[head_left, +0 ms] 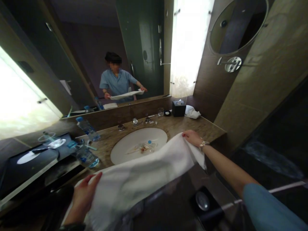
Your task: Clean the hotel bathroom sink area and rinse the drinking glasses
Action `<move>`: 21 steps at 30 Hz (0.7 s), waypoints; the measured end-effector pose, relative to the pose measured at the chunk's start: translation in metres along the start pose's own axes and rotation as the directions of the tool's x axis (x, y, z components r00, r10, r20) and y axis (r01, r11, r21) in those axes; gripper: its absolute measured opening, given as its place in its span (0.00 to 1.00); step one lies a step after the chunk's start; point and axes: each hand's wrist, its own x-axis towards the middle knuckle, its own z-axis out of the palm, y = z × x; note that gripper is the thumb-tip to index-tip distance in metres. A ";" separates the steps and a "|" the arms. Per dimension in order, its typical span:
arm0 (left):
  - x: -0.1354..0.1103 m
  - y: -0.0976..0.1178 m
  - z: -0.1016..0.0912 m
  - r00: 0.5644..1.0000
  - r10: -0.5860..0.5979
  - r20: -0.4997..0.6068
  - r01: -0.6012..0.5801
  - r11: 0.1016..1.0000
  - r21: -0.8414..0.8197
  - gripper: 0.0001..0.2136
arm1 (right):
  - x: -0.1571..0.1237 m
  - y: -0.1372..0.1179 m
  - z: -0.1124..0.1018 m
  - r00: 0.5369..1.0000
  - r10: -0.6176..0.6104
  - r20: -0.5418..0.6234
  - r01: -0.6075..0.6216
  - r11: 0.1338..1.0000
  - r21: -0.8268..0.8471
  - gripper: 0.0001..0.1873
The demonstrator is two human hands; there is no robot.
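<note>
- One white towel point(144, 173) spans the gap between the left hand point(83, 195) and the right hand point(193, 138).
- Left hand: closed on one end of the towel, at the upper edge.
- Right hand: pinches the opposite end; a loose corner hangs below this hand.
- Oval sink point(120, 152): beyond the towel, between both hands. Small litter point(143, 148) and a blue cap point(149, 141) lie inside.
- Nearer bottle point(85, 157) and farther bottle point(88, 128): on the surface point(204, 124), beyond the left hand.
- Tissue box point(178, 109): beyond the right hand, crumpled cloth point(192, 112) just beside it.
</note>
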 end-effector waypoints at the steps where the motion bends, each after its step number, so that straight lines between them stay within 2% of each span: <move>1: 0.006 0.005 0.013 0.999 0.027 -0.016 -0.025 0.994 0.106 0.32 | 0.007 0.006 0.012 1.000 0.017 0.002 -0.017 1.000 -0.025 0.19; 3: 0.002 0.008 0.046 0.976 0.208 -0.058 -0.183 0.941 0.285 0.34 | 0.005 0.010 0.045 0.999 0.030 0.015 -0.029 0.999 -0.040 0.23; 4: -0.008 0.005 0.065 0.943 0.330 -0.054 -0.296 0.900 0.320 0.35 | -0.003 0.009 0.064 0.999 0.012 0.051 -0.010 0.999 -0.035 0.24; 5: -0.022 -0.001 0.083 0.905 0.425 -0.031 -0.395 0.863 0.315 0.36 | -0.014 0.008 0.082 0.994 -0.024 0.103 0.027 0.999 -0.023 0.24; 6: -0.038 -0.010 0.101 0.867 0.495 0.049 -0.489 0.831 0.265 0.34 | -0.027 0.008 0.100 0.985 -0.069 0.156 0.071 0.997 -0.009 0.26; 8: -0.069 -0.031 0.131 0.791 0.579 0.199 -0.612 0.741 0.278 0.26 | -0.054 0.010 0.128 0.965 -0.145 0.220 0.146 0.989 0.011 0.30; 9: -0.081 -0.041 0.142 0.743 0.629 0.229 -0.669 0.680 0.301 0.24 | -0.064 0.014 0.137 0.962 -0.160 0.221 0.162 0.987 0.012 0.33; 11: -0.092 -0.053 0.154 0.697 0.676 0.238 -0.712 0.614 0.341 0.22 | -0.076 0.027 0.147 0.976 -0.136 0.168 0.138 0.990 0.003 0.37; 13: -0.088 -0.049 0.155 0.713 0.659 0.239 -0.698 0.636 0.328 0.22 | -0.076 0.044 0.144 0.991 -0.079 0.105 0.078 0.997 0.017 0.35; 15: -0.076 -0.031 0.150 0.750 0.610 0.257 -0.661 0.691 0.292 0.24 | -0.069 0.061 0.133 0.997 -0.024 0.076 0.021 0.999 0.046 0.32; 19: -0.055 0.015 0.133 0.783 0.571 0.246 -0.620 0.748 0.235 0.29 | -0.050 0.085 0.111 0.992 0.008 0.130 -0.016 0.998 0.057 0.26; 21: -0.051 0.025 0.125 0.803 0.554 0.221 -0.594 0.778 0.204 0.30 | -0.042 0.091 0.107 0.991 0.028 0.128 -0.032 0.999 0.027 0.24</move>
